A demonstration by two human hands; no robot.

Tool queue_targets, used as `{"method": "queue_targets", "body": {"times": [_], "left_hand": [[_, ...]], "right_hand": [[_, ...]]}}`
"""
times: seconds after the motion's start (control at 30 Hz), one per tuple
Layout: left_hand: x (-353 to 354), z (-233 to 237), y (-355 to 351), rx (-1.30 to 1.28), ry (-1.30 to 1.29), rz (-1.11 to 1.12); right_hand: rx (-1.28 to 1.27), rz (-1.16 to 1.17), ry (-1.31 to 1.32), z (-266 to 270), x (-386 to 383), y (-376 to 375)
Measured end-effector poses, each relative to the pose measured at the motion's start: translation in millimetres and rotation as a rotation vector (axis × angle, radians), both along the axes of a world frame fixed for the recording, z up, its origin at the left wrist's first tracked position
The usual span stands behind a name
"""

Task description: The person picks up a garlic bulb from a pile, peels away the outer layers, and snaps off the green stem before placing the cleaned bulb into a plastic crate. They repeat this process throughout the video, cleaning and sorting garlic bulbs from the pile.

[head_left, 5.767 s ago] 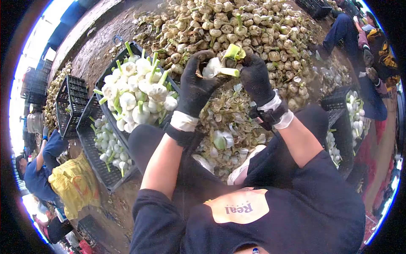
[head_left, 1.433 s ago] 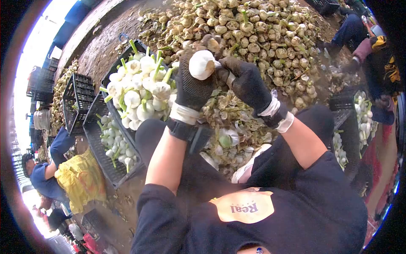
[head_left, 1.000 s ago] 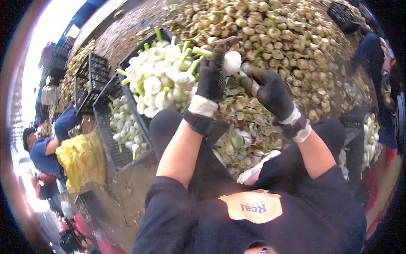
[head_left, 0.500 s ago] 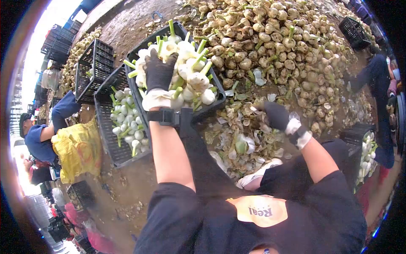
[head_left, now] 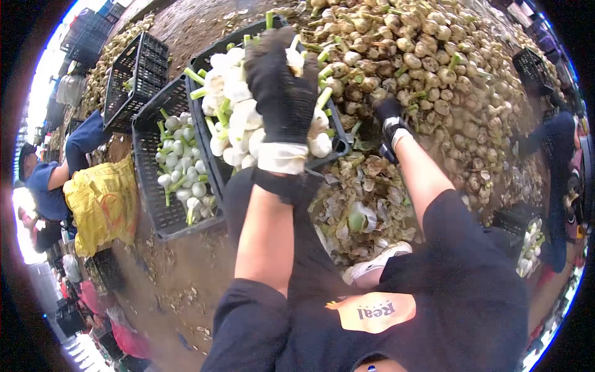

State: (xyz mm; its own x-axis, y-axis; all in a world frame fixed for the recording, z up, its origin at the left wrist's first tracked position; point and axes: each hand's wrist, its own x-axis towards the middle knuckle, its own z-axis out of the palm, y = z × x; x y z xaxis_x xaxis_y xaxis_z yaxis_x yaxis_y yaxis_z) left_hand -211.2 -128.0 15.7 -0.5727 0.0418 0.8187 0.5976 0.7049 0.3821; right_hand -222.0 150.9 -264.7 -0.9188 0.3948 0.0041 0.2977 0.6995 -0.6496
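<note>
My left hand (head_left: 282, 93), in a black glove with a white cuff, is over a black crate (head_left: 207, 149) heaped with cleaned white garlic bulbs (head_left: 238, 84) with cut green stems. Its fingers are blurred, but thumb and fingers look apart; part of the heap is hidden beneath it. At the near edge of a big pile of untrimmed garlic (head_left: 427, 56), my right hand (head_left: 388, 113), also gloved in black, has its fingers curled against a brownish garlic bulb (head_left: 379, 95). Loose husks and peelings (head_left: 365, 204) lie on the ground below it.
Left of the heaped crate stands a second black crate (head_left: 145, 186), part-filled with white garlic. Farther left are another crate (head_left: 137, 77), a yellow sack (head_left: 102, 198) and a seated person (head_left: 46, 186). At right are another person's leg (head_left: 551, 186) and a crate of garlic (head_left: 530, 248).
My left hand has lifted off the white bulbs and moved right and away from me. My right hand has gone from above the peelings forward to the pile's edge.
</note>
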Motion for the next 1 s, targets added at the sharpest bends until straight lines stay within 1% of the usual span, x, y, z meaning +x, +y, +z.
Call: {"method": "queue_targets", "body": {"times": [0.03, 0.07, 0.1, 0.17, 0.2, 0.23, 0.27, 0.3, 0.33, 0.37, 0.4, 0.43, 0.5, 0.53, 0.6, 0.63, 0.7, 0.73, 0.8, 0.83, 0.87, 0.9, 0.93, 0.97, 1.0], "left_hand": [[4.1, 0.7, 4.2, 0.068, -0.069, -0.047], [8.8, 1.7, 8.3, 0.140, -0.141, -0.099], [10.7, 1.8, 10.7, 0.162, -0.276, -0.108], [16.0, 2.0, 13.9, 0.135, -0.308, -0.098], [17.9, 2.4, 15.4, 0.098, -0.338, -0.081], [17.2, -0.5, 17.6, 0.133, -0.358, -0.133], [19.0, -3.1, 21.1, 0.140, -0.355, -0.139], [21.7, -4.9, 25.9, 0.179, -0.311, -0.161], [23.0, -5.2, 30.4, 0.214, -0.261, -0.187], [26.0, -4.1, 31.6, 0.236, -0.340, -0.222], [23.6, -10.4, 33.4, 0.286, -0.368, -0.293], [25.7, -10.1, 33.7, 0.308, -0.381, -0.315], [37.3, -2.3, 35.6, 0.346, -0.396, -0.327], [39.0, -0.9, 35.0, 0.333, -0.385, -0.335], [43.2, 0.2, 36.2, 0.284, -0.354, -0.298], [42.4, 0.3, 34.3, 0.288, -0.352, -0.296], [45.3, -4.1, 33.3, 0.365, -0.524, -0.400], [45.7, -8.2, 35.0, 0.375, -0.527, -0.403], [40.1, -22.0, 43.4, 0.464, -0.819, -0.572], [34.1, -40.7, 51.3, 0.508, -0.800, -0.691], [35.8, -43.3, 57.9, 0.508, -0.804, -0.712], [37.4, -43.3, 64.1, 0.308, -0.786, -0.711], [43.3, -40.3, 65.6, 0.166, -0.777, -0.721], [49.5, -37.1, 67.0, 0.028, -0.758, -0.731], [48.6, -36.2, 71.5, -0.070, -0.686, -0.742]], "right_hand": [[-0.029, -0.124, 0.009, -2.2, -1.9, -6.9], [-0.056, -0.130, 0.093, -2.6, 2.3, -6.7], [-0.082, -0.133, 0.175, -12.2, 4.9, -2.7], [-0.068, -0.065, 0.083, 43.4, 22.6, 5.3], [-0.127, -0.012, 0.098, 38.5, 18.4, 24.8], [-0.188, 0.040, 0.110, 31.1, 14.0, 45.4], [-0.179, 0.036, 0.113, -9.9, 10.7, 69.9], [0.013, 0.202, 0.151, -52.9, 11.0, 91.7], [0.015, 0.278, 0.049, -14.5, 18.6, 72.8], [0.018, 0.355, -0.053, 27.0, 26.5, 52.3], [0.024, 0.349, -0.035, 9.3, 24.3, 54.5], [0.147, 0.251, -0.113, -40.2, 20.2, 57.1], [0.259, 0.155, -0.173, -85.1, 13.4, 58.4], [0.372, 0.189, -0.195, -94.9, 20.7, 55.3], [0.485, 0.223, -0.224, -93.9, 30.1, 45.3], [0.568, 0.249, -0.077, -71.7, 29.2, 39.7], [0.651, 0.324, 0.022, 37.5, 46.1, 15.3], [0.678, 0.415, 0.058, 78.7, 55.0, 13.1], [0.699, 0.502, 0.049, 142.8, 65.9, 14.6], [0.655, 0.500, 0.004, 170.1, 73.0, 17.9], [0.610, 0.494, -0.039, 191.4, 80.4, 21.8], [0.327, 0.394, 0.115, 204.7, 87.3, 23.1], [0.262, 0.451, 0.159, 229.2, 94.2, 25.3], [-0.030, 0.422, 0.026, 247.8, 99.6, 29.6], [-0.020, 0.414, 0.027, 252.5, 103.2, 33.6]]}}
